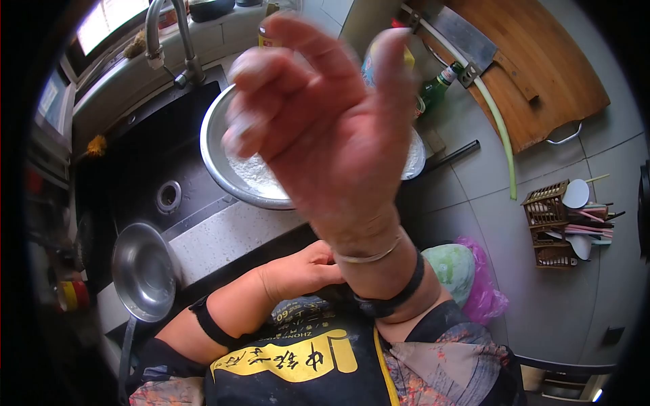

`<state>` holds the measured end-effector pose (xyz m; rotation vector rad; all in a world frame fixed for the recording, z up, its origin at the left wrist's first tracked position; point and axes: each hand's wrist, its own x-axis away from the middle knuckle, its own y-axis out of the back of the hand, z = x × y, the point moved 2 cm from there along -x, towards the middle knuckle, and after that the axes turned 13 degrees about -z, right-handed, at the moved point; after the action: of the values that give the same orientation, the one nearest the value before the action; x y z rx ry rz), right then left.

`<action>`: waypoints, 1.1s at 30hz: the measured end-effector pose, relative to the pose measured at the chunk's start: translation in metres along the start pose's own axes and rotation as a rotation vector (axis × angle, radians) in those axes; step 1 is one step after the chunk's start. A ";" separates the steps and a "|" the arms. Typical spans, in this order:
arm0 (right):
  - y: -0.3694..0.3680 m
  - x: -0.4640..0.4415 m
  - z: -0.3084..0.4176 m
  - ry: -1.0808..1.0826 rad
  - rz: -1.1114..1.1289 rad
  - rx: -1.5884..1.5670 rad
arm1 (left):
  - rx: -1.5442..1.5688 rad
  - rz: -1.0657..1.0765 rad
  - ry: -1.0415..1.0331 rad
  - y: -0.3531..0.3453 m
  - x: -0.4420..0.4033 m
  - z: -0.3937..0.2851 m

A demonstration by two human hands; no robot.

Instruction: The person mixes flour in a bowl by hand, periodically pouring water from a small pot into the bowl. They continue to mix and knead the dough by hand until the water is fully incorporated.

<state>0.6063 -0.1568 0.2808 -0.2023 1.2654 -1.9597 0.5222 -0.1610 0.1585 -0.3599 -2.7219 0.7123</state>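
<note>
Close before the camera, your right hand (328, 115) is raised, palm toward you, its fingers released and loosely curled. Lower, your left hand (305, 272) is near your black apron (271, 392), fingertips hidden, their grip unclear. Beyond, the metal basin (212, 169) of white powder (257, 177) overlaps the sink's (135, 176) near right corner.

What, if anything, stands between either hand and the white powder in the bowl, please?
Nothing visible blocks the raised right hand: the bowl is uncovered, and the powder shows beneath. For the left hand, low near the apron, the counter and the bowl's near wall lie between.
</note>
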 end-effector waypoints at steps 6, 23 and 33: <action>0.000 0.010 -0.022 -0.111 -0.005 0.033 | -0.205 -0.019 -0.083 0.005 0.002 -0.001; -0.055 0.071 -0.092 -0.918 -0.009 -0.424 | -0.709 -0.081 -0.524 -0.016 -0.038 -0.028; -0.055 -0.017 -0.035 -0.125 0.219 0.019 | -0.769 0.019 -0.133 -0.015 -0.059 -0.022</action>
<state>0.5719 -0.1094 0.3137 -0.1670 1.1376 -1.7441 0.5818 -0.1825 0.1706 -0.5109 -3.0184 -0.3595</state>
